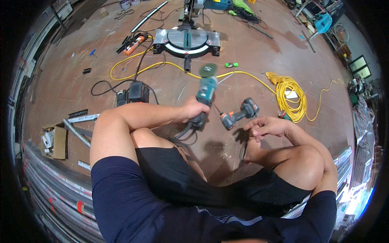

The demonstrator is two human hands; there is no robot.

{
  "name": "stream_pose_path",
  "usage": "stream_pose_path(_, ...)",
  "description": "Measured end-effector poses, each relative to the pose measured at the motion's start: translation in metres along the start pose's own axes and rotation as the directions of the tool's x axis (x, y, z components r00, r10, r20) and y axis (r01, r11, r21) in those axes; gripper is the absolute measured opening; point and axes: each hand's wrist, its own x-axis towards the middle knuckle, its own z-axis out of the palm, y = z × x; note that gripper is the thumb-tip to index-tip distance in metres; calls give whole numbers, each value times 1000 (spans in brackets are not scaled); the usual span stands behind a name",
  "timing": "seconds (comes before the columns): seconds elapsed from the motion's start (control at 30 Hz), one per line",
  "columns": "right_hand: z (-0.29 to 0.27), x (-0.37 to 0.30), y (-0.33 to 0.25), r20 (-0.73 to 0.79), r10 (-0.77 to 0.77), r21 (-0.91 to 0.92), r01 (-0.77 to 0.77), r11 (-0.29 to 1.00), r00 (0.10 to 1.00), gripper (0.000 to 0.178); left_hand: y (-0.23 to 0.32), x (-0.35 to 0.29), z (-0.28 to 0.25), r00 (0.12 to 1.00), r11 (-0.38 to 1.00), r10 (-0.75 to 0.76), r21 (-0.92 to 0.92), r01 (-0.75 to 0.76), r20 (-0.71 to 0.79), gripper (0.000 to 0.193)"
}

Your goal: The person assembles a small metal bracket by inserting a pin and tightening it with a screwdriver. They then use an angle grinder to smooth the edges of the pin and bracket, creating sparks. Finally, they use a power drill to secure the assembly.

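Observation:
My left hand [196,109] is wrapped around the rear of a teal angle grinder [207,89], held out in front of me above the floor. Its green disc [208,70] points away from me and looks slightly blurred; the black cord trails down behind my hand. My right hand [269,126] hangs in front of my right knee, its fingers loosely bent and apart, with nothing visible in them. Just beyond those fingers, a grey and orange cordless drill [239,114] lies on the floor, apart from the hand.
Ahead stands a mitre saw [186,40]. A yellow cable [170,63] crosses the floor to a coil [291,101] at the right. A black battery charger [138,91], an open carton [60,142] and long metal profiles [60,190] are on the left. A green marker-like item [231,65] lies near the saw.

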Motion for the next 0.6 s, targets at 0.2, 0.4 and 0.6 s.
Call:
stream_pose_path(0.2, -34, 40, -10, -98, -147, -308, 110, 945, 984, 47, -54, 47, -92, 911, 937, -50, 296, 184, -409, 59)
stream_pose_path(0.4, -28, 99, -25, 187, -118, -441, 190, 877, 975, 56, -95, 101, -125, 755, 913, -98, 243, 327, -648, 50)
stream_pose_path(0.6, -56, 138, -51, 213, -143, -389, 218, 895, 966, 48, -95, 133, -119, 665, 843, -212, 211, 495, -716, 82)
